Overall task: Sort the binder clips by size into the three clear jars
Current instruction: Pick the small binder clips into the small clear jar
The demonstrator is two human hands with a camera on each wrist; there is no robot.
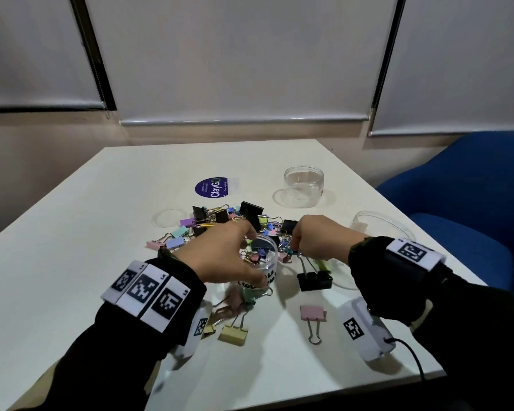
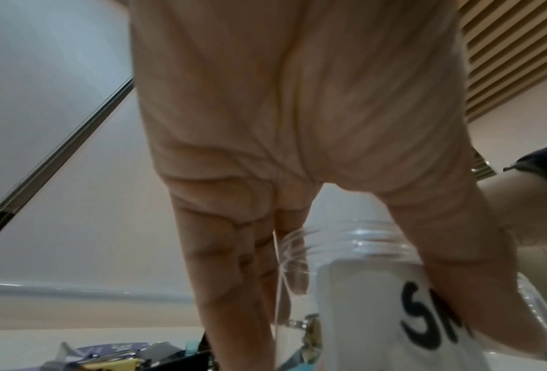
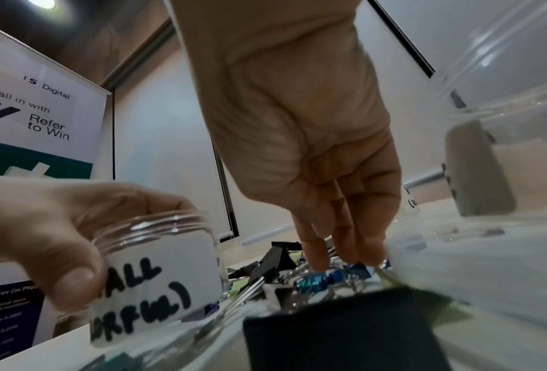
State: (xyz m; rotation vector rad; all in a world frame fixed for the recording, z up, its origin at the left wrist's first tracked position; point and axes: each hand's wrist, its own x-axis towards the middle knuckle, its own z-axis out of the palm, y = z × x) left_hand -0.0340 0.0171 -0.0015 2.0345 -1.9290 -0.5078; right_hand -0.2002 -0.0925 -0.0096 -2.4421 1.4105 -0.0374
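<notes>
- Left hand [image 1: 220, 256] grips the small clear plastic jar with a white handwritten label [image 1: 260, 264], fingers curled round its far side and thumb pressed on the label at the near side; the jar is lifted and tilted, with small coloured clips inside it.
- Right hand [image 1: 318, 241] reaches down into the right edge of the heap of mixed binder clips [image 1: 220, 223], fingers pointing down and close together at some small blue clips [image 3: 316, 280]; whether they pinch one cannot be told.
- A large black binder clip [image 1: 313, 280] lies just below the right hand, its wire handles pointing toward the fingers.
- On the white table [image 1: 72, 232] near the person lie a pink binder clip [image 1: 310, 314] and a yellow binder clip [image 1: 232, 333], apart from the heap.
- An empty clear jar [image 1: 304, 185] stands upright at the far right, well apart from the hands.
- A third clear jar [image 1: 383, 226] sits beyond the right wrist, partly hidden.
- A round purple sticker [image 1: 211, 188] lies on the table behind the heap.
</notes>
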